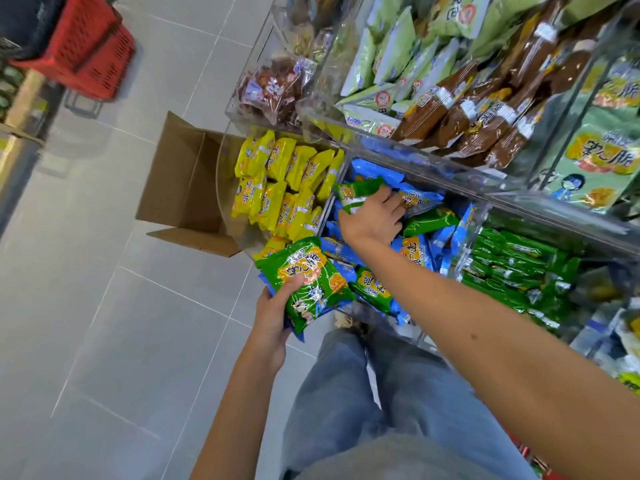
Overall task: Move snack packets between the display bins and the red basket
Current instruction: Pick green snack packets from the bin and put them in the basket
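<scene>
2 hands loaded: your left hand (273, 315) grips stack of green packets (304, 282), your right hand (372, 218) pinches 1 more green packet (358, 195) over blue-packet bin (381, 322). Probably light, slippery, crushable — hold sealed edges, gently. Red basket (90, 46) well apart.

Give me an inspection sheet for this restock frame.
Surface: grey tiled floor; clear display bins at right.
Job's things: red basket on the floor, far left, apart from the bins; blue packets mixed with green ones in the middle bin; yellow packets in the next bin.
Clutter: open cardboard box on the floor beside the yellow bin.
Grippers: left hand holds green packet stack; right hand grips single green packet in the middle bin.
Cables: nothing seen.
Surroundings: upper bins with pale green packets and brown packets; jeans below.
</scene>
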`<action>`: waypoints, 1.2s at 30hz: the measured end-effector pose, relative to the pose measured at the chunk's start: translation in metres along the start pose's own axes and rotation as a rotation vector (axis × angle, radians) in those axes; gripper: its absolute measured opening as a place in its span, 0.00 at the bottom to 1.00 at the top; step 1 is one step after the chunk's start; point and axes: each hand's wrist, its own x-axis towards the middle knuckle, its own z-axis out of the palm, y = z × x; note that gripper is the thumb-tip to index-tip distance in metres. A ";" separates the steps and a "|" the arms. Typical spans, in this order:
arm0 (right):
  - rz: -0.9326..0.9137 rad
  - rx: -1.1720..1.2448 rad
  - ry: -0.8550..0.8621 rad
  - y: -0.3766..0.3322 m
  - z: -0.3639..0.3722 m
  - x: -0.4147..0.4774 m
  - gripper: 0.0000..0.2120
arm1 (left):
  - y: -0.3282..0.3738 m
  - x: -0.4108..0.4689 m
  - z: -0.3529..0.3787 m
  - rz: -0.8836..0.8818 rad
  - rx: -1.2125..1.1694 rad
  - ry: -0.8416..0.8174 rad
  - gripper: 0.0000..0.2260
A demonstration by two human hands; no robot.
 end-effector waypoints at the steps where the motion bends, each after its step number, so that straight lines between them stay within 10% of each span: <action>1: -0.015 0.022 -0.001 0.003 -0.002 0.000 0.39 | 0.001 0.000 0.001 0.000 0.006 -0.003 0.26; 10: -0.057 0.796 -0.032 0.050 -0.063 -0.036 0.02 | 0.014 -0.015 0.018 0.080 0.057 -0.061 0.24; 15: 0.154 1.157 -0.266 0.095 -0.109 -0.080 0.18 | 0.014 -0.034 0.027 0.131 0.092 -0.116 0.19; 20: 0.244 1.267 -0.232 0.152 -0.120 -0.120 0.08 | 0.003 -0.047 0.027 0.134 0.232 -0.243 0.13; 23: 0.337 1.340 -0.171 0.173 -0.119 -0.139 0.21 | -0.003 -0.047 0.022 0.098 0.330 -0.318 0.10; 26: 0.332 1.371 -0.098 0.183 -0.114 -0.159 0.05 | -0.002 -0.045 0.018 0.077 0.444 -0.402 0.13; 36: 0.560 1.619 0.305 0.198 -0.053 -0.265 0.04 | -0.002 -0.036 0.031 -0.047 0.940 -0.706 0.26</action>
